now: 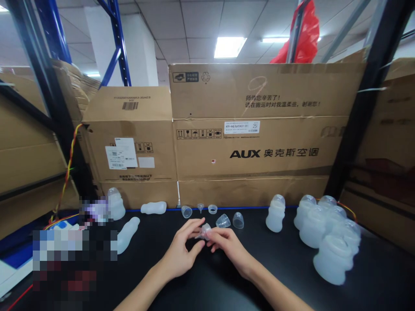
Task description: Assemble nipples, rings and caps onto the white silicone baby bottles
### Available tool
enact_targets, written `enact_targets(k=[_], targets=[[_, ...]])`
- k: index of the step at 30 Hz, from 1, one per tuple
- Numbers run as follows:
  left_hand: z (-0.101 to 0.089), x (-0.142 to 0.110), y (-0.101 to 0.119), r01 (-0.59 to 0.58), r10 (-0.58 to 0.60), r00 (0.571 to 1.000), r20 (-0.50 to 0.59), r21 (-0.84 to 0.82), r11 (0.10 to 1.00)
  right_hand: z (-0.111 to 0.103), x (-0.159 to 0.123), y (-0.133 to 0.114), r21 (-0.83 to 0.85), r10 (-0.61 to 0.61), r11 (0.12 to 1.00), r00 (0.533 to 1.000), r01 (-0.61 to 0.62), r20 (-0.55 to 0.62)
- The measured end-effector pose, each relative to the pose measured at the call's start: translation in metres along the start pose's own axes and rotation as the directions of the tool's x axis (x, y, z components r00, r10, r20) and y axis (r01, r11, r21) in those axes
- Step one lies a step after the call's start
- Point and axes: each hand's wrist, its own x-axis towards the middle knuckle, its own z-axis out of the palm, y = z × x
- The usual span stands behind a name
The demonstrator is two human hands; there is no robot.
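Over the middle of the black table, my right hand (228,245) pinches a clear baby bottle teat with a collar (205,232), its narrow tip pointing left. My left hand (184,248) curls round the same piece from the other side, thumb below and fingers above at the collar's edge. Just beyond my hands lie a loose clear teat (200,208), a collar ring (212,209) and three clear caps, one on the left (186,211), one tipped over in the middle (223,221) and one on the right (238,220).
Several frosted bottles (333,259) cluster at the right, with a capped bottle (275,214) nearer the middle. On the left, a capped bottle (116,204) stands and two bottle bodies (153,207) (128,235) lie down. Cardboard (259,172) walls the back; black posts (359,108) flank the table.
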Motion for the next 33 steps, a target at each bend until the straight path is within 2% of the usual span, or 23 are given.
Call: enact_targets(k=[5, 8, 15, 21, 24, 27, 29, 30, 32, 33], targets=[[-0.004, 0.007, -0.001, 0.043, -0.041, 0.993, -0.112, 0.013, 0.999, 0.000, 0.001, 0.007, 0.061, 0.030, 0.998, 0.995, -0.024, -0.095], [-0.009, 0.008, 0.002, 0.069, -0.064, 0.992, -0.109, 0.035, 0.997, 0.000, 0.002, 0.007, 0.041, 0.030, 0.999, 0.998, -0.027, -0.055], [-0.016, 0.006, 0.010, 0.092, -0.093, 0.996, 0.003, 0.104, 0.990, -0.006, 0.002, 0.001, -0.168, 0.035, 0.986, 0.988, -0.008, 0.153], [-0.012, 0.004, 0.013, 0.114, -0.131, 0.989, 0.072, 0.200, 0.973, 0.002, -0.008, -0.003, -0.364, 0.036, 0.931, 0.980, 0.038, 0.193], [-0.007, 0.003, 0.012, 0.146, -0.187, 0.971, 0.148, 0.252, 0.957, 0.008, -0.012, -0.006, -0.416, 0.042, 0.907, 0.973, 0.057, 0.225], [-0.011, 0.006, 0.015, 0.148, -0.238, 0.950, 0.204, 0.377, 0.914, 0.010, -0.013, -0.006, -0.440, 0.046, 0.896, 0.970, 0.066, 0.239], [-0.022, 0.010, 0.019, 0.147, -0.255, 0.956, 0.144, 0.518, 0.843, 0.008, -0.013, -0.004, -0.451, 0.043, 0.890, 0.973, 0.065, 0.226], [-0.031, 0.013, 0.021, 0.163, -0.255, 0.964, 0.072, 0.599, 0.784, 0.007, -0.012, -0.002, -0.456, 0.041, 0.888, 0.975, 0.064, 0.217], [-0.053, 0.018, 0.024, 0.252, -0.231, 0.964, -0.134, 0.740, 0.623, 0.005, -0.012, 0.000, -0.459, 0.038, 0.886, 0.978, 0.062, 0.206], [-0.066, 0.019, 0.024, 0.322, -0.212, 0.946, -0.245, 0.783, 0.532, 0.005, -0.012, 0.001, -0.459, 0.039, 0.886, 0.978, 0.061, 0.206]])
